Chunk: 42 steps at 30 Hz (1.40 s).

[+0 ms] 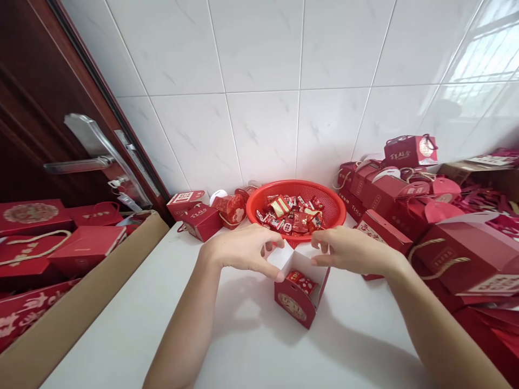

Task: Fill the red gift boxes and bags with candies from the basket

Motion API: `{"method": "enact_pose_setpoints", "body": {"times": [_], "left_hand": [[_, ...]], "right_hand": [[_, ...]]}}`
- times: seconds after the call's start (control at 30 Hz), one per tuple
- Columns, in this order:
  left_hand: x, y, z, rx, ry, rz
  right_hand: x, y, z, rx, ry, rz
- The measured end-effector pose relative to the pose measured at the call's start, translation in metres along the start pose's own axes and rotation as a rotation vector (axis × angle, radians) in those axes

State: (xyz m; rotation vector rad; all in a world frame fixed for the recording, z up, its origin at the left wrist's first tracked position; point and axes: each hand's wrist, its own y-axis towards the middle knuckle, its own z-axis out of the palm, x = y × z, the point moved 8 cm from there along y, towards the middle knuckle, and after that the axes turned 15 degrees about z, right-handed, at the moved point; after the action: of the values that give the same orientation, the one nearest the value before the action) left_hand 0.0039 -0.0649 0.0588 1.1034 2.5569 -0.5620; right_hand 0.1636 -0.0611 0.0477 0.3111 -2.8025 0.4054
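Observation:
A small red gift box (295, 307) with a white inside stands open on the white table, and a red wrapped sweet (300, 281) lies in it. My left hand (248, 249) is at the box's left flap, its thumb and fingers apart, with nothing seen between them. On the other side, my right hand (352, 249) is curled at the right flap, thumb near the fingers; whether it pinches the flap's edge cannot be made out. Just behind the box is a red plastic basket (337, 204) holding several wrapped sweets (290, 215).
Red gift boxes (401, 202) are piled on the right, and a few more (201, 220) stand left of the basket. A cardboard carton (85, 292) of red boxes lies along the left edge. Behind are a tiled wall (263, 129) and a door handle (81, 165).

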Motion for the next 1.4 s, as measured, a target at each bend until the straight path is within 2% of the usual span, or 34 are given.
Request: {"method": "enact_pose_setpoints", "body": {"times": [0.17, 0.27, 0.33, 0.43, 0.5, 0.63, 0.77, 0.87, 1.0, 1.07, 1.23, 1.4], "left_hand": [[-0.02, 0.0, 0.002, -0.002, 0.036, 0.113], [-0.034, 0.001, 0.009, 0.046, 0.043, 0.218], [-0.042, 0.003, 0.017, 0.084, 0.015, 0.289], [-0.047, 0.009, 0.029, 0.131, -0.052, 0.365], [-0.048, 0.013, 0.036, 0.162, -0.078, 0.383], [-0.043, 0.018, 0.038, 0.152, -0.094, 0.329], [-0.027, 0.022, 0.029, 0.044, -0.036, 0.126], [-0.018, 0.023, 0.029, 0.031, 0.052, 0.021], [-0.01, 0.023, 0.031, 0.037, 0.087, -0.061], [-0.011, 0.025, 0.031, 0.034, 0.075, -0.036], [-0.021, 0.033, 0.04, 0.125, -0.009, 0.161], [-0.02, 0.036, 0.041, 0.113, -0.019, 0.12]], "right_hand": [[-0.018, -0.017, 0.013, 0.093, 0.285, -0.146], [-0.028, -0.026, 0.024, 0.151, 0.394, -0.224], [-0.035, -0.027, 0.028, 0.062, 0.45, -0.192], [-0.046, -0.025, 0.033, -0.207, 0.505, -0.06], [-0.048, -0.023, 0.041, -0.305, 0.534, -0.006], [-0.042, -0.018, 0.056, -0.333, 0.621, -0.05], [-0.038, -0.022, 0.06, -0.368, 0.679, -0.14], [-0.031, -0.032, 0.057, -0.389, 0.708, -0.238], [-0.016, -0.039, 0.06, -0.322, 0.664, -0.316], [-0.011, -0.04, 0.063, -0.289, 0.634, -0.329], [-0.015, -0.038, 0.063, -0.315, 0.641, -0.308], [-0.029, -0.037, 0.054, -0.409, 0.618, -0.218]]}}
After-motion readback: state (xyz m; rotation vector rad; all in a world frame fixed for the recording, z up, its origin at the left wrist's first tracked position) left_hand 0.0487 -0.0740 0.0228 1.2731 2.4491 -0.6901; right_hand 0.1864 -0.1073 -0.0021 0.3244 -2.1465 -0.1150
